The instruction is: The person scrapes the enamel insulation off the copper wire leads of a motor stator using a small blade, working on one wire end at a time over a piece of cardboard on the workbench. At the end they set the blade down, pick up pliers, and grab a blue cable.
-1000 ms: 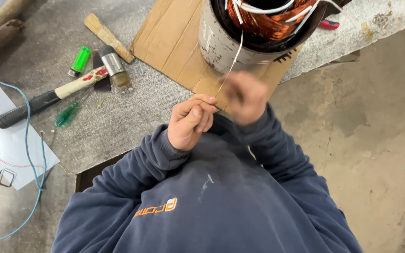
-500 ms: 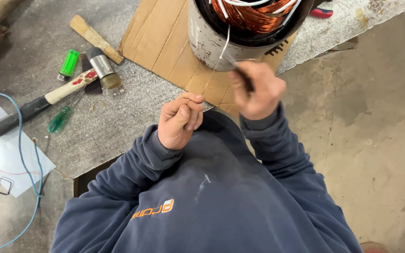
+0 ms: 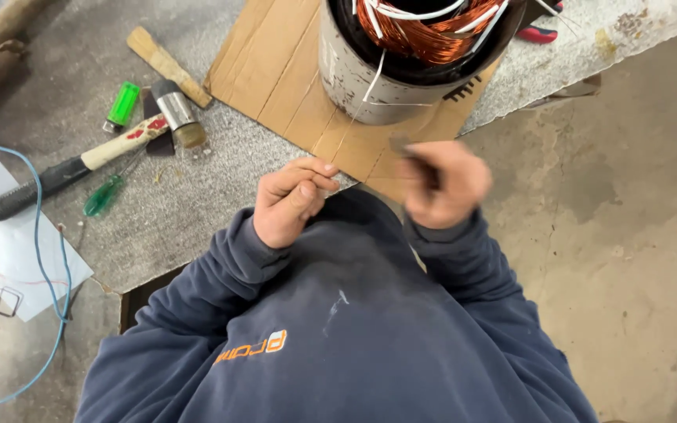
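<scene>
1. Two hands sit in the middle of the frame, above a dark blue sweatshirt (image 3: 338, 337).
2. The left hand (image 3: 290, 200) is curled nearly closed, thumb pressed on its fingers; whether it pinches anything, I cannot tell.
3. The right hand (image 3: 440, 184) is blurry and wrapped around a small dark tool (image 3: 413, 153).
4. Past the hands lies a flat cardboard sheet (image 3: 276, 70).
5. At the top middle, a grey motor can (image 3: 401, 66) stands on the cardboard, full of copper wire (image 3: 425, 27).
6. At the upper left lie a hammer (image 3: 80, 160), a green screwdriver (image 3: 107, 194) and a green lighter (image 3: 123, 104).
</scene>
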